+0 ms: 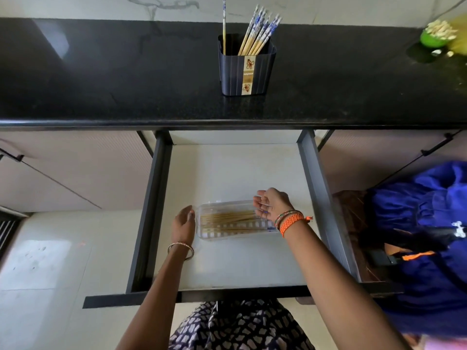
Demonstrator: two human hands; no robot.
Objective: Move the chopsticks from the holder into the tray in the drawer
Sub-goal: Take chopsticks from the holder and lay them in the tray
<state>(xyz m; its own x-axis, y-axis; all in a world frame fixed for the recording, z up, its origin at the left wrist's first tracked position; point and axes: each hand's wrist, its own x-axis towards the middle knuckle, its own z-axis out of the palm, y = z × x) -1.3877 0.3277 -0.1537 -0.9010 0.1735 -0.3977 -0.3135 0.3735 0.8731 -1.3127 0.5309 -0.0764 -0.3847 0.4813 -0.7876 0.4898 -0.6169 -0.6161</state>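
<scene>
A dark ribbed holder with a floral label strip stands on the black granite countertop, above the open drawer. A bundle of chopsticks with blue-patterned tops leans to the right inside it, and one single chopstick stands upright at the holder's left side.

In the drawer, on its pale floor, lies a clear plastic tray set crosswise. Several chopsticks already lie flat in it, running left to right.

The left hand rests at the tray's left end, fingers relaxed and fairly straight, touching or just beside its rim; it grips nothing that can be seen. A thin bangle circles that wrist.

The right hand hovers over the tray's right end, palm turned toward the left, fingers loosely curled. Whether it pinches a chopstick cannot be told; the thin things at its fingertips are too small to read. Orange and beaded bracelets wrap that wrist.

At the far right of the countertop sits a green bowl with pale contents. A blue garment fills the lower right, beside the drawer
</scene>
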